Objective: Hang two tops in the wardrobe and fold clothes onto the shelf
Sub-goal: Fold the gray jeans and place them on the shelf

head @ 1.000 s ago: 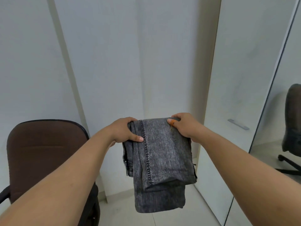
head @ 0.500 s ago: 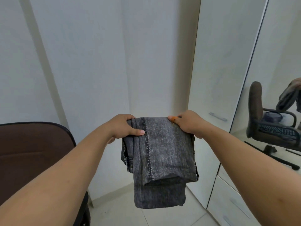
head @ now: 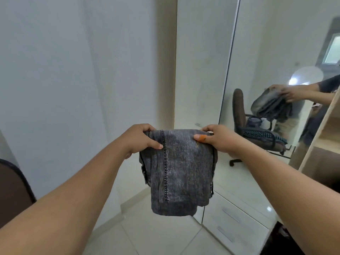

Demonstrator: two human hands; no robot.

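Note:
Folded dark grey jeans (head: 181,172) hang in the air in front of me, held by their top fold. My left hand (head: 139,139) grips the top left corner and my right hand (head: 215,138) grips the top right corner, thumb on the front of the cloth. The lower folds dangle freely above the tiled floor. At the far right edge a light wooden wardrobe shelf (head: 329,138) comes into view.
A brown office chair (head: 11,192) stands at the lower left. White wardrobe drawers (head: 233,223) sit low at the right, below a mirror door (head: 276,61) that reflects the chair, the jeans and my arms. A white wall fills the left and centre.
My view has swung to the right: the chair slid to the left edge, and the mirror, drawers and wooden shelf came into view. Both hands keep the same hold on the jeans.

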